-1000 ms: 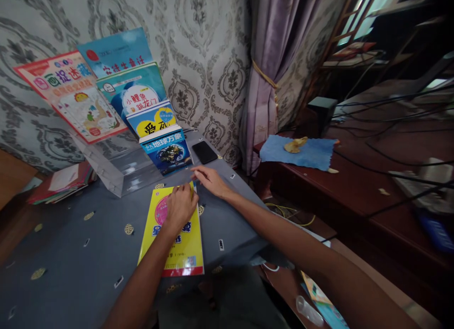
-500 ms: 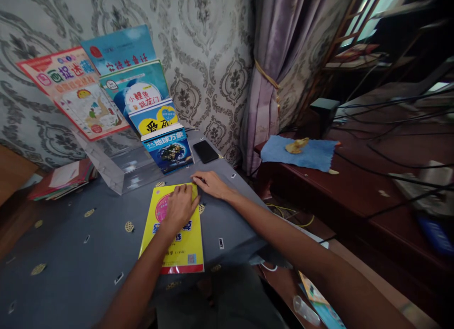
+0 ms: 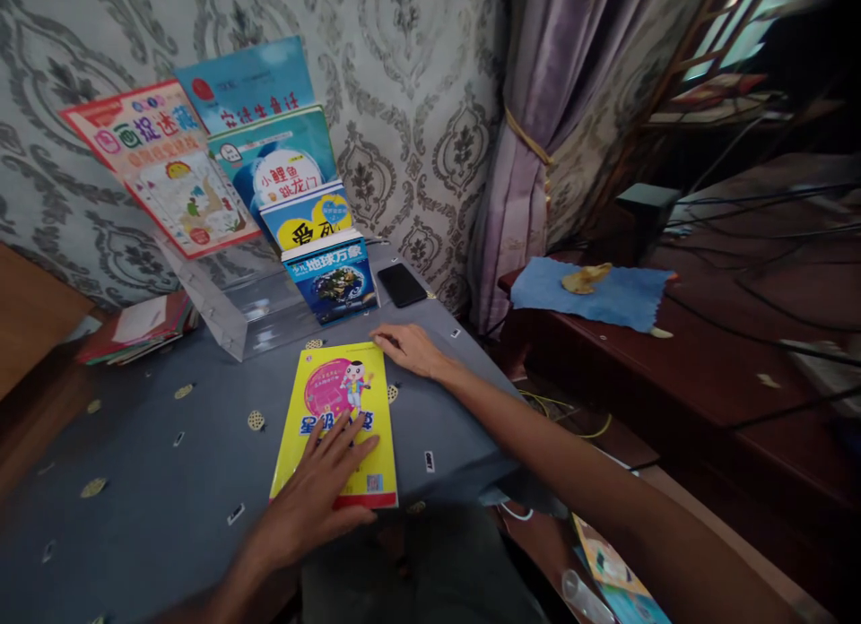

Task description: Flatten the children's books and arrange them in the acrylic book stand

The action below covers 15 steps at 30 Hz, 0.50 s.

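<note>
I see my left hand (image 3: 316,498) lying flat, fingers spread wide, on the lower half of a yellow book (image 3: 338,418). My right hand (image 3: 412,349) rests loosely open, fingertips touching the book's top right corner. The book lies on a grey-blue tablecloth (image 3: 168,463), before a clear rack (image 3: 242,315) of books against patterned wallpaper (image 3: 410,86).

Dim room. Daylight enters from the window (image 3: 733,32) far beyond the right hand (image 3: 412,349). Edges bend and blur.
</note>
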Each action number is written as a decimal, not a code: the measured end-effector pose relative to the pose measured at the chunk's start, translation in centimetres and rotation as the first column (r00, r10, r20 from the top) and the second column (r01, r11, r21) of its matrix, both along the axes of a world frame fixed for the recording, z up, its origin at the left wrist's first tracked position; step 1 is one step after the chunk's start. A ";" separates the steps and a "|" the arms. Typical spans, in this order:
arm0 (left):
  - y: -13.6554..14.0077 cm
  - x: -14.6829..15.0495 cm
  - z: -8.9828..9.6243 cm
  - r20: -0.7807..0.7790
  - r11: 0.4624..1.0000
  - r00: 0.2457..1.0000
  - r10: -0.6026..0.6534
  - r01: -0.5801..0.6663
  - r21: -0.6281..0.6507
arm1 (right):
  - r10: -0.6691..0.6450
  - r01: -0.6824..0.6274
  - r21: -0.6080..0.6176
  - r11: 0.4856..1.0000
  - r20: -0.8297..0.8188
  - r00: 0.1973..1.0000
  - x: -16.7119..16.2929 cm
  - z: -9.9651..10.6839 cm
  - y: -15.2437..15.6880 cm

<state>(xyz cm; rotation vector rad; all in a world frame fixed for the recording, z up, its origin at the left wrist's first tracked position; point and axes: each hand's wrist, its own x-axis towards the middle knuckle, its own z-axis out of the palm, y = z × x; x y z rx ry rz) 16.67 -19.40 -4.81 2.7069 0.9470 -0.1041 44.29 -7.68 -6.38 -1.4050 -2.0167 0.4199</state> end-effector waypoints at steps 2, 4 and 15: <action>0.3 0.7 -0.2 0.027 0.999 1.000 0.014 -0.015 0.030 | 0.046 -0.046 0.009 0.999 -0.009 0.999 0.0 -0.4 0.2; 0.8 1.7 -0.2 0.041 0.998 0.999 0.033 -0.035 0.052 | 0.104 -0.103 0.013 0.995 -0.021 0.994 0.1 -0.9 0.5; 2.5 5.7 0.4 0.057 0.981 0.992 0.109 -0.117 0.152 | 0.123 -0.123 0.005 0.992 0.066 0.990 0.3 -2.6 3.0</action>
